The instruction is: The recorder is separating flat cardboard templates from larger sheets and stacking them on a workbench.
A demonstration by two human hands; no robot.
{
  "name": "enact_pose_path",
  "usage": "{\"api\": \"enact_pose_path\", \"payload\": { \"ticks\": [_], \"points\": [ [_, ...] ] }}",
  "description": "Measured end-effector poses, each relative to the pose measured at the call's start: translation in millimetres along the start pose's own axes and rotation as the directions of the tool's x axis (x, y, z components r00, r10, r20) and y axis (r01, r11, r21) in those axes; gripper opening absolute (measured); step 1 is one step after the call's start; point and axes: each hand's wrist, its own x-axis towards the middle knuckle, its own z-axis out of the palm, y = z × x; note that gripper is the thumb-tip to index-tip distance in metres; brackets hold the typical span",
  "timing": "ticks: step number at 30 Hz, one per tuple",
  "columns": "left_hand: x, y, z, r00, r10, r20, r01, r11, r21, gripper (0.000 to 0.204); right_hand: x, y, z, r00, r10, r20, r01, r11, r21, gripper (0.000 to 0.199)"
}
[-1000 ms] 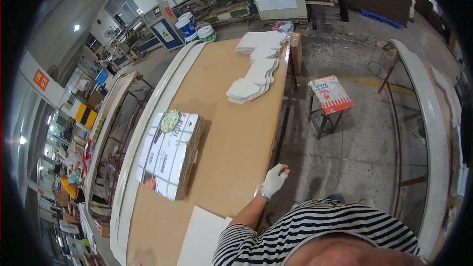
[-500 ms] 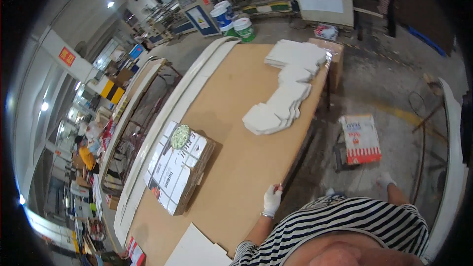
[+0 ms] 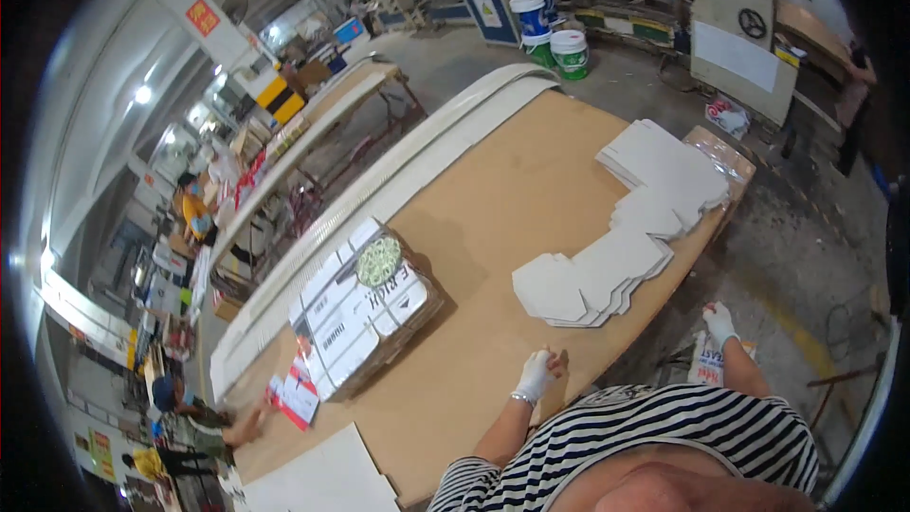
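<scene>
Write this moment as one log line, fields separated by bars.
left hand: gloved, on table edge | right hand: gloved, beside table, holds nothing | nearest: white card stack

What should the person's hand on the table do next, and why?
Probably reach the left hand forward to the nearest sheet of the white flat cardboard cutouts. That hand rests empty on the table edge, the stack lies just ahead of it, and the right hand hangs off the table near a printed bag, farther from the stack.
</scene>
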Motion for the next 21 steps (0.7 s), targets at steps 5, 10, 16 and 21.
{"api": "enact_pose_path", "payload": {
  "ticks": [5, 10, 16, 21],
  "points": [
    [12.5, 4.8, 33.7, 0.987, -0.076, 0.145, 0.113, 0.958, -0.263, 0.037, 88.1, 13.0, -46.6, 0.987, 0.149, -0.053, -0.145, 0.987, 0.068, 0.055],
    [11.6, -4.3, 50.2, 0.987, -0.134, 0.091, 0.16, 0.889, -0.428, 0.031, 185.7, -29.4, -80.6, 0.964, 0.125, -0.234, -0.115, 0.992, 0.056, 0.079],
    [31.6, -27.4, 74.4, 0.987, 0.01, 0.16, 0.087, 0.804, -0.588, 0.046, 281.1, -120.3, -102.7, 0.981, -0.135, -0.142, 0.037, 0.839, -0.542, 0.081],
    [48.7, -16.6, 141.9, 0.975, -0.158, -0.157, 0.007, 0.724, -0.69, 0.049, 399.8, -184.5, -97.1, 0.979, -0.202, 0.018, 0.161, 0.719, -0.676, 0.075]
  ]
}}
